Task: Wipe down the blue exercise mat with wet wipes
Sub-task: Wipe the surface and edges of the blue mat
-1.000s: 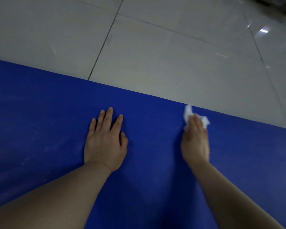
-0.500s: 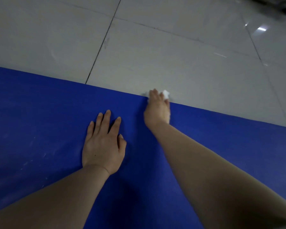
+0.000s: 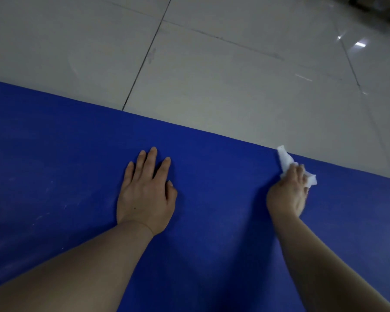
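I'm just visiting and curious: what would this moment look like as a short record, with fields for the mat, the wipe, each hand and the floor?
mat: blue exercise mat lying flat on the floor, with faint pale scuffs at its left
wipe: crumpled white wet wipe, at the mat's far edge
right hand: right hand grips the wipe and presses it on the mat
left hand: left hand rests flat on the mat, fingers straight
floor: pale tiled floor beyond the mat

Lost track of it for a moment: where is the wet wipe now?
In the head view, the wet wipe is under the right hand, at the blue mat's far edge by the tiled floor.
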`<act>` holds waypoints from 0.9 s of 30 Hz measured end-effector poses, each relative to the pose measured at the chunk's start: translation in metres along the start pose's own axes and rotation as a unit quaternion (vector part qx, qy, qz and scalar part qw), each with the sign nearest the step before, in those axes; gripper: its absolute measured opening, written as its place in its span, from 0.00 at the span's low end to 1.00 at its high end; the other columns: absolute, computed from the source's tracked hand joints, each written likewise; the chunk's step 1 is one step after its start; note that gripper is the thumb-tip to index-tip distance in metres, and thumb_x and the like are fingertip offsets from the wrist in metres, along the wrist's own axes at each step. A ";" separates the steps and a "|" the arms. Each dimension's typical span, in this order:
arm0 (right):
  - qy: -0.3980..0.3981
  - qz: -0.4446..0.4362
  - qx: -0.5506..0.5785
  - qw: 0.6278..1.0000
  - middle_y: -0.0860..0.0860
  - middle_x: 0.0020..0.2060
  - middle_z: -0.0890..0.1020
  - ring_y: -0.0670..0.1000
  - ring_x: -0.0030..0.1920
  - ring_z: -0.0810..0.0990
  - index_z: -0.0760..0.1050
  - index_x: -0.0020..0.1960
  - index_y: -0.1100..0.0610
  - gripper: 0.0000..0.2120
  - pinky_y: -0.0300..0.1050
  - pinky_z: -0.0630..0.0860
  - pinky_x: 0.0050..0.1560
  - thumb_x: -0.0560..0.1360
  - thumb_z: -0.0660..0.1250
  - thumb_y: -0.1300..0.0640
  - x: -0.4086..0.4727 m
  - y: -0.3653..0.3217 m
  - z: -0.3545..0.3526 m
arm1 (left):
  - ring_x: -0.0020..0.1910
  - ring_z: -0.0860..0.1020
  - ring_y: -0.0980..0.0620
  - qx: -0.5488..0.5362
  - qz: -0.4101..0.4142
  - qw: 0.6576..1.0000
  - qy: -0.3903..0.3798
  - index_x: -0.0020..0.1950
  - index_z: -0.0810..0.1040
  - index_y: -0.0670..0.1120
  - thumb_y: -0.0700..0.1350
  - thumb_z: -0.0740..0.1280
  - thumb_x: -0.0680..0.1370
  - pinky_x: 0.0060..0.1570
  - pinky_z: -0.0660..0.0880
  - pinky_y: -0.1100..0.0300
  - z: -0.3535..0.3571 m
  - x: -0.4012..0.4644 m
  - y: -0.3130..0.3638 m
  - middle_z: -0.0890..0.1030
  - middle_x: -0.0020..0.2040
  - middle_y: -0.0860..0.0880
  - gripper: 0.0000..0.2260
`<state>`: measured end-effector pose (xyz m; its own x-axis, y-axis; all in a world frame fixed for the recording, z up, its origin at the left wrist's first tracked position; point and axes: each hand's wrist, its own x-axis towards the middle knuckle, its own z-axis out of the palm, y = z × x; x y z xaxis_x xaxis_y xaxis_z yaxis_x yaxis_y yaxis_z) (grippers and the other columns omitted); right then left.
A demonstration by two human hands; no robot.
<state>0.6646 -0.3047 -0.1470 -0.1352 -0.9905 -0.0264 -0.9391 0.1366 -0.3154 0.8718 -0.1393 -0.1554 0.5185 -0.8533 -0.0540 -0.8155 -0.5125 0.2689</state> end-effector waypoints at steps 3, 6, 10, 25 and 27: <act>-0.007 -0.092 0.021 0.996 0.47 0.71 0.64 0.54 0.71 0.57 0.59 0.73 0.52 0.36 0.52 0.62 0.70 0.69 0.53 0.76 -0.031 -0.026 0.009 | 0.77 0.47 0.48 -0.001 0.001 1.000 0.001 0.77 0.56 0.51 0.53 0.46 0.78 0.74 0.43 0.51 -0.001 0.000 0.000 0.50 0.78 0.47 0.27; -0.055 -0.256 -0.010 0.965 0.44 0.73 0.60 0.52 0.75 0.55 0.53 0.76 0.47 0.39 0.41 0.44 0.74 0.70 0.56 0.72 -0.083 -0.067 0.028 | 0.77 0.48 0.48 -0.013 0.001 1.000 0.004 0.77 0.58 0.50 0.52 0.49 0.78 0.74 0.44 0.51 -0.001 -0.001 0.000 0.51 0.78 0.47 0.26; -0.144 -0.367 0.054 0.918 0.43 0.75 0.45 0.44 0.74 0.38 0.51 0.77 0.49 0.27 0.38 0.32 0.71 0.78 0.44 0.54 -0.128 -0.089 0.041 | 0.77 0.47 0.49 -0.009 0.005 1.000 0.001 0.77 0.56 0.50 0.52 0.48 0.79 0.74 0.43 0.52 -0.001 0.000 0.000 0.50 0.79 0.47 0.26; 0.003 -0.081 0.017 0.997 0.46 0.71 0.64 0.57 0.74 0.57 0.58 0.75 0.48 0.36 0.53 0.55 0.74 0.71 0.54 0.73 -0.092 -0.007 0.002 | 0.77 0.50 0.46 -0.023 0.008 1.000 0.007 0.76 0.60 0.48 0.50 0.51 0.79 0.74 0.45 0.50 0.000 0.000 0.000 0.53 0.78 0.45 0.24; -0.059 -0.213 0.013 0.975 0.44 0.75 0.57 0.52 0.77 0.49 0.54 0.76 0.47 0.38 0.47 0.42 0.76 0.71 0.56 0.71 -0.130 -0.035 0.019 | 0.77 0.50 0.46 -0.026 0.012 0.999 0.013 0.76 0.60 0.47 0.50 0.52 0.79 0.74 0.46 0.49 -0.001 0.001 0.000 0.54 0.78 0.44 0.24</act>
<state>0.7208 -0.1814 -0.1507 0.3051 -0.9523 0.0035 -0.8934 -0.2875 -0.3451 0.8727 -0.1395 -0.1545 0.5057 -0.8625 -0.0212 -0.8138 -0.4850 0.3200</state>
